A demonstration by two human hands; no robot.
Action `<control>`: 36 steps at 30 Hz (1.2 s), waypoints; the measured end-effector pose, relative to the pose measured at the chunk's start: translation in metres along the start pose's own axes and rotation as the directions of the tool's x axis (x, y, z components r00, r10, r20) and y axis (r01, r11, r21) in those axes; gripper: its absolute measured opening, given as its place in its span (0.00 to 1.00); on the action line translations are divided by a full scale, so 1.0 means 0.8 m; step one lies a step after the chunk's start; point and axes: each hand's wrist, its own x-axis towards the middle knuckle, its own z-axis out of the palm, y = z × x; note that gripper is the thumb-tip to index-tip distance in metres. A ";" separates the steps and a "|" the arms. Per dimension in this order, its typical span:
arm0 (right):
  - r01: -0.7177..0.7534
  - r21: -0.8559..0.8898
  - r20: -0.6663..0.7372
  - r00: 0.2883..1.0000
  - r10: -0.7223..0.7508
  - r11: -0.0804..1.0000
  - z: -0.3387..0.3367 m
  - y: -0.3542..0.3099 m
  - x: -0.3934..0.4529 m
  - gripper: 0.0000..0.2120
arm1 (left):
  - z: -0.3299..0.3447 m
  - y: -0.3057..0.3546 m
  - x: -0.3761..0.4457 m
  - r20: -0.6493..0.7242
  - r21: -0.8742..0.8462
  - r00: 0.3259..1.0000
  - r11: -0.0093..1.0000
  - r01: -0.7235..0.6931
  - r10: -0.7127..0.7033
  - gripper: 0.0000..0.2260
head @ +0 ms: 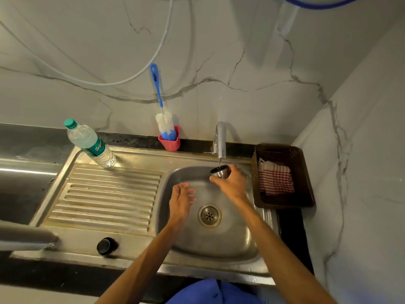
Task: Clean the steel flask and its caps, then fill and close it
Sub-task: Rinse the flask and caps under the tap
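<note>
The right hand (232, 183) grips a steel cap (220, 171) under the tap (221, 140), over the sink (219, 242). The left hand (180, 199) hovers beside it, fingers loosely spread, holding nothing. A black cap (106, 246) sits on the sink's front rim, the steel flask (24, 236) lying at the far left

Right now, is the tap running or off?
Running: a thin stream falls from the tap into the steel cap that the right hand holds beneath it.
</note>
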 end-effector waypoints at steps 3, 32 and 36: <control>0.056 -0.136 0.246 0.969 -0.021 0.989 -0.045 -0.022 -0.014 0.32 | -0.014 -0.001 0.002 -0.026 -0.003 0.999 1.000 -0.022 0.021 0.11; -0.052 -0.603 0.280 0.921 0.272 0.796 0.036 -0.039 -0.133 0.13 | -0.230 0.014 -0.086 -0.121 -0.127 0.991 0.991 0.037 -0.052 0.09; 0.084 -0.477 0.352 0.930 0.103 0.875 0.100 -0.089 -0.161 0.15 | -0.305 0.010 -0.086 -0.040 -0.003 0.999 1.000 0.009 -0.009 0.11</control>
